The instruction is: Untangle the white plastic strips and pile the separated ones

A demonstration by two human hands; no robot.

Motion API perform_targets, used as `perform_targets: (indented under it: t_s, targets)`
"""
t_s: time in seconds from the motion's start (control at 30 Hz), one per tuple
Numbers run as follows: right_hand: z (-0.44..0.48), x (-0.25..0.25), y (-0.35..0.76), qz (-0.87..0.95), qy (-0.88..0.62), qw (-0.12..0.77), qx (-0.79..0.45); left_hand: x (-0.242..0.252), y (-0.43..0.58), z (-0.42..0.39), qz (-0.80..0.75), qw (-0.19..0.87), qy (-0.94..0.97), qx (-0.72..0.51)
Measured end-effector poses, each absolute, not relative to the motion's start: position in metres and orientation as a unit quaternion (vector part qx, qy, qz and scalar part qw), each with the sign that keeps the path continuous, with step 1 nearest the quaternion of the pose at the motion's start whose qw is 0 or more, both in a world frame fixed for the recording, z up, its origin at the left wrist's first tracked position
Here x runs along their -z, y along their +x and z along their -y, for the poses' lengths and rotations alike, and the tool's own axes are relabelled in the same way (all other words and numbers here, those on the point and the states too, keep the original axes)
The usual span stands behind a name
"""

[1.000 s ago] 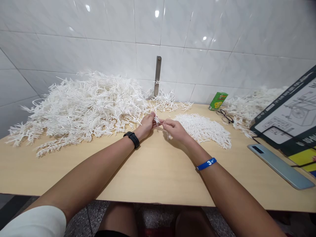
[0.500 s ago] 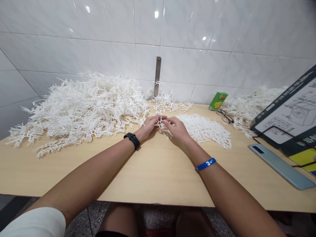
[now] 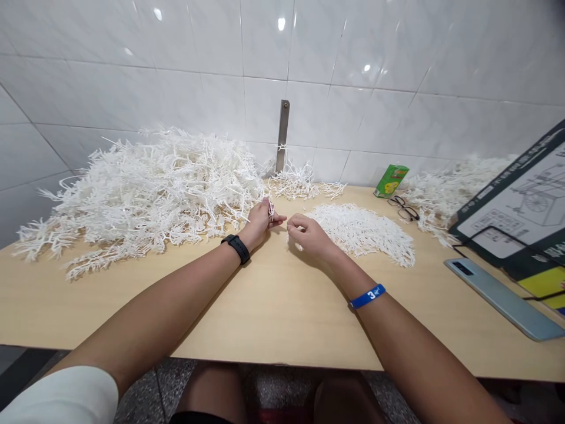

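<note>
My left hand [image 3: 259, 225], wearing a black watch, pinches a white branched plastic sprig [image 3: 271, 209] between thumb and finger, its other fingers stretched to the right. Just right of it, my right hand [image 3: 309, 237] has its fingers curled together. Bits of white show under those fingers, too small to make out clearly. A large tangled heap of white branched plastic sprigs [image 3: 176, 182] rises on the left, close to my left hand. Beyond my right hand lies a flat spread of small white pieces [image 3: 364, 231], partly hidden by that hand.
A small white pile [image 3: 293, 181] lies by a metal bracket [image 3: 282, 132] at the tiled wall. On the right are a green box [image 3: 391, 181], glasses [image 3: 404, 208], another white heap [image 3: 441, 191], a phone [image 3: 503, 299] and a large printed box [image 3: 516, 200]. The wooden table [image 3: 273, 318] ends in front.
My hands have come apart. The left has shifted slightly left with the sprig at its fingertips, and my right hand's fingers have curled in, away from the left.
</note>
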State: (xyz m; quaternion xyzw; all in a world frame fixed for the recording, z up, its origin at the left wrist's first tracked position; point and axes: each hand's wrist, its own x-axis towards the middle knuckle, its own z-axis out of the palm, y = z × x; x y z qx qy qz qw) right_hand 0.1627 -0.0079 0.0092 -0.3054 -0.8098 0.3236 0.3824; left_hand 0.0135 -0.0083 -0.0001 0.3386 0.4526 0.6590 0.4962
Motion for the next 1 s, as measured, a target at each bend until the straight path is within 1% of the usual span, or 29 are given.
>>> perform_targets:
  t_s: [0.17, 0.27, 0.33, 0.4, 0.5, 0.57, 0.73, 0.87, 0.93, 1.0]
  targets:
    - [-0.006, -0.006, 0.175, 0.796, -0.435, 0.382, -0.179, -0.002, 0.011, 0.014, -0.436, 0.519, 0.413, -0.608]
    - [-0.011, -0.007, 0.183, 0.775, -0.466, 0.405, -0.130, -0.001, 0.011, 0.016, -0.427, 0.520, 0.442, -0.593]
    - [-0.009, -0.008, 0.182, 0.765, -0.452, 0.432, -0.153, 0.000, 0.011, 0.015, -0.424, 0.522, 0.452, -0.587]
    - [-0.005, -0.009, 0.178, 0.754, -0.428, 0.445, -0.224, 0.001, 0.011, 0.014, -0.419, 0.523, 0.462, -0.581]
    - [0.001, -0.008, 0.169, 0.756, -0.367, 0.423, -0.339, 0.002, 0.012, 0.014, -0.402, 0.527, 0.485, -0.570]
    - [0.002, -0.007, 0.166, 0.768, -0.337, 0.403, -0.366, 0.004, 0.013, 0.013, -0.388, 0.528, 0.497, -0.568]
    - [0.004, -0.008, 0.167, 0.782, -0.350, 0.382, -0.347, 0.007, 0.015, 0.008, -0.403, 0.497, 0.466, -0.611]
    - [0.007, -0.010, 0.166, 0.809, -0.314, 0.372, -0.329, 0.004, 0.012, 0.004, -0.450, 0.489, 0.376, -0.645]
    - [0.006, -0.010, 0.166, 0.828, -0.316, 0.360, -0.290, 0.001, 0.010, 0.006, -0.458, 0.489, 0.340, -0.660]
    - [0.003, -0.009, 0.170, 0.829, -0.371, 0.356, -0.219, -0.002, 0.011, 0.009, -0.450, 0.507, 0.355, -0.644]
